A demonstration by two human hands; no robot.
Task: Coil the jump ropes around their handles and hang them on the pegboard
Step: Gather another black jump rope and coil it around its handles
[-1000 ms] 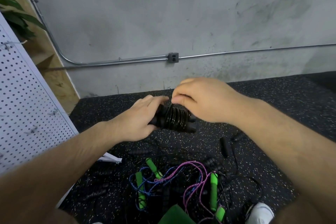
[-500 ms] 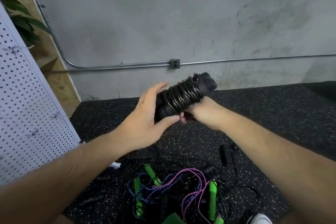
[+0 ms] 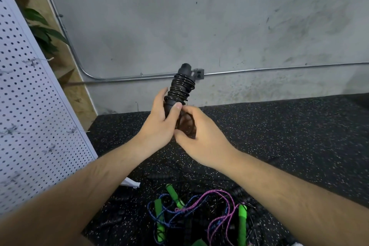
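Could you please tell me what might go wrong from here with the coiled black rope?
1. The coils on the black jump rope look uneven; if the left hand or right hand loosens, they may unwind.
2. The pegboard hooks look thin, so the thick bundle might slip off.
3. The tangled ropes on the floor lie close below; stepping toward the board could snag them.

1 view, head-worn, wide-angle. Looked forward and down, facing concrete wall (image 3: 219, 26) and speckled floor (image 3: 289, 136). Close in at frame centre: left hand (image 3: 159, 126), right hand (image 3: 201, 138). White pegboard (image 3: 30, 106) cut the left edge; loose ropes (image 3: 199, 211) along the bottom.
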